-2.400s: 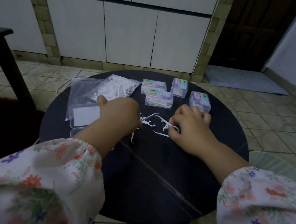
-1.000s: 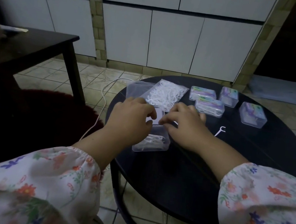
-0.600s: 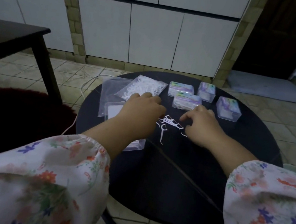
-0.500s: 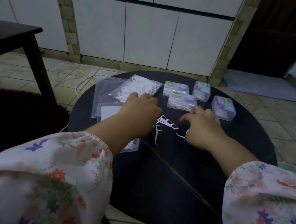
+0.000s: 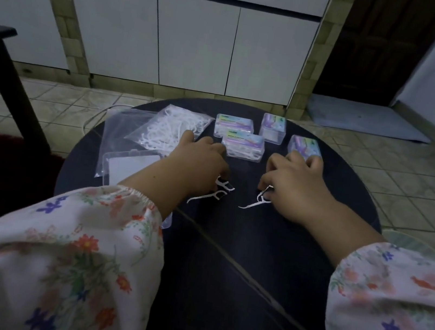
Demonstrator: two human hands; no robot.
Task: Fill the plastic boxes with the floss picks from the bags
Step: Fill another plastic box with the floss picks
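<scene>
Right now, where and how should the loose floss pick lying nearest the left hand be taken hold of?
Pinch the floss pick by its thin handle, coming from above. It lies flat on the round table, handle pointing towards the person, head tucked by the left hand.

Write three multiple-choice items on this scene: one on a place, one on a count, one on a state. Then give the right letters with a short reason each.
1. Where does the bag of floss picks lie on the round table?
A. far left
B. near right edge
C. at the centre

2. How many closed, labelled boxes stand at the far side?
A. two
B. four
C. six

3. What is the right hand doing?
A. resting flat
B. pinching a floss pick
C. lifting a box

Answers:
1 A, it lies left of the boxes, by the left hand.
2 B, four show.
3 B, its curled fingertips meet on the pick's head.
</scene>
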